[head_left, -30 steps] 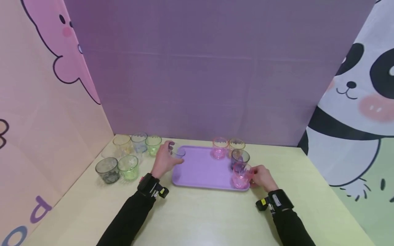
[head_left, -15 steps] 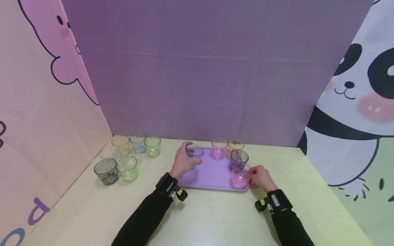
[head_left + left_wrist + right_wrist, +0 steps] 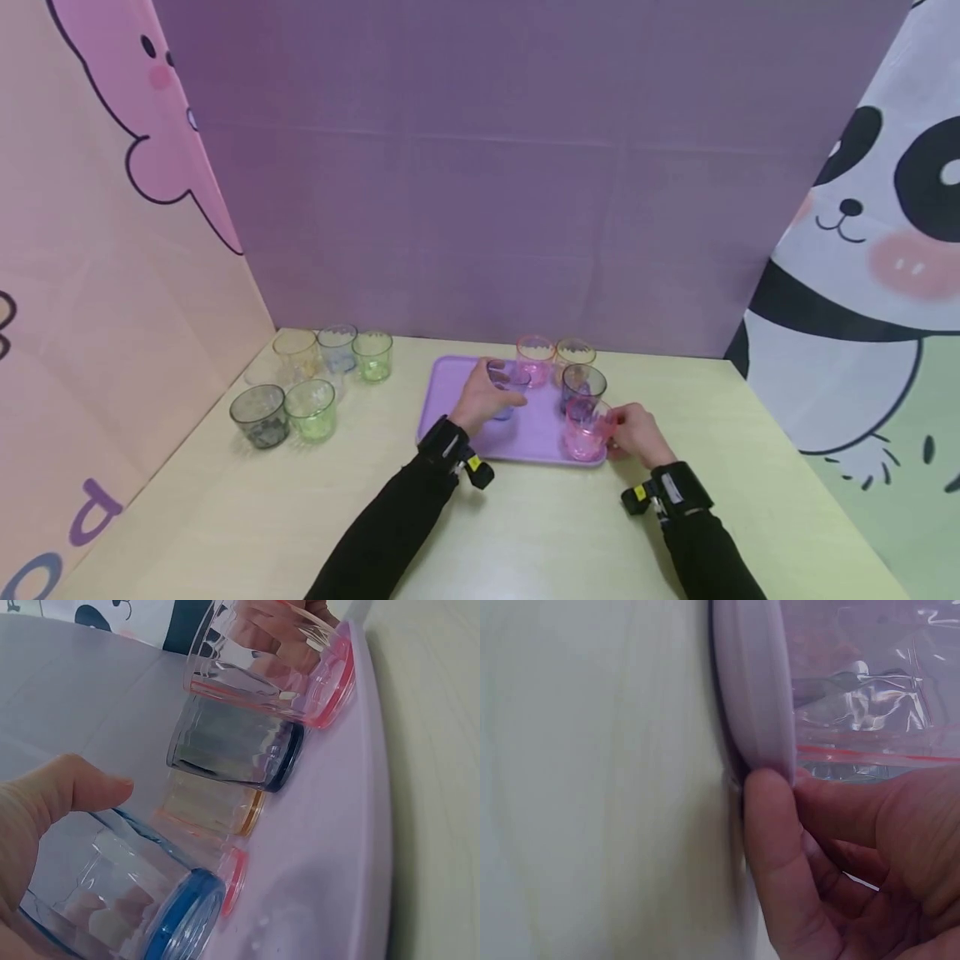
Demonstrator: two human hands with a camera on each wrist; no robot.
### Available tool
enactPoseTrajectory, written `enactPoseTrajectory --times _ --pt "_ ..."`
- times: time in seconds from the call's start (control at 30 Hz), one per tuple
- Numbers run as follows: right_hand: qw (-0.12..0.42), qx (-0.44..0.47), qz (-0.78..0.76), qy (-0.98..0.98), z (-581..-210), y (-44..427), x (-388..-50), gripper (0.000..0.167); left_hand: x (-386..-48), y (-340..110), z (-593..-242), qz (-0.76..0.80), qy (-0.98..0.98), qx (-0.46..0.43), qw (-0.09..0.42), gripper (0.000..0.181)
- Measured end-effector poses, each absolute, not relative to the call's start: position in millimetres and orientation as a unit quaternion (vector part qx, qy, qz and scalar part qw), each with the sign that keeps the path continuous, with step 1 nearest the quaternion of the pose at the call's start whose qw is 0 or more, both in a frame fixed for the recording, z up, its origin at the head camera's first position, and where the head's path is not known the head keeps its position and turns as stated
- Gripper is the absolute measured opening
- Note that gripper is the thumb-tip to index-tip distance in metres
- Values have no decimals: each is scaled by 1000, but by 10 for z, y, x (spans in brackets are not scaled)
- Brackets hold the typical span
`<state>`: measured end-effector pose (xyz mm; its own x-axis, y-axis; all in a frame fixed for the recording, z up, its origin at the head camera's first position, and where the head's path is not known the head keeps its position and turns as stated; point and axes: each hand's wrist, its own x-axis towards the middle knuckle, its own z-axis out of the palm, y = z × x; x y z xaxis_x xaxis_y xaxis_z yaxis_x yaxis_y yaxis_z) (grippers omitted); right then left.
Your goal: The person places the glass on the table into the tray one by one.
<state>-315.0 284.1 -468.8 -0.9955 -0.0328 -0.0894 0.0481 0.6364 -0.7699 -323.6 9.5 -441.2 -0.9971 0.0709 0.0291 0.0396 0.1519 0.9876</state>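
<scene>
My left hand (image 3: pixel 482 402) grips a clear blue glass (image 3: pixel 186 911) over the middle of the purple tray (image 3: pixel 448 404). In the left wrist view the thumb lies along the near side of its wall, and fingers show through from the far side. My right hand (image 3: pixel 639 435) pinches the tray's front right corner between thumb and finger, close beside a pink glass (image 3: pixel 587 433). Behind that glass on the tray stand a dark grey glass (image 3: pixel 583 390), a yellow glass (image 3: pixel 576 353) and another pink glass (image 3: pixel 534 363). Whether the blue glass touches the tray is unclear.
On the table's left stand a dark grey glass (image 3: pixel 259 417), a green glass (image 3: pixel 311 410), a yellow one (image 3: pixel 297 354), a blue one (image 3: pixel 337 348) and another green one (image 3: pixel 372 357). A purple backdrop (image 3: pixel 480 183) rises behind the table.
My left hand has carried the blue glass rightward from the tray's left edge to its middle, close to the rear pink glass. The right hand has stayed at the tray corner.
</scene>
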Motion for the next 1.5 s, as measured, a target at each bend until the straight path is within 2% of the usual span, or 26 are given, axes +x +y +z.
enactPoseTrajectory --times 0.33,0.6,0.97,1.5 --pt "50 7 -433 900 -4693 2821 -3143 21 -3303 281 -4444 644 764 32 12 80" --pt "43 15 -433 900 -4689 2826 -3140 17 -3282 402 -4498 625 779 42 15 84" --pt "51 17 -433 900 -4663 2823 -3129 21 -3261 500 -4544 622 783 15 -1 94" --pt "41 13 -434 900 -4698 2829 -3143 19 -3276 575 -4562 611 791 15 -19 93"
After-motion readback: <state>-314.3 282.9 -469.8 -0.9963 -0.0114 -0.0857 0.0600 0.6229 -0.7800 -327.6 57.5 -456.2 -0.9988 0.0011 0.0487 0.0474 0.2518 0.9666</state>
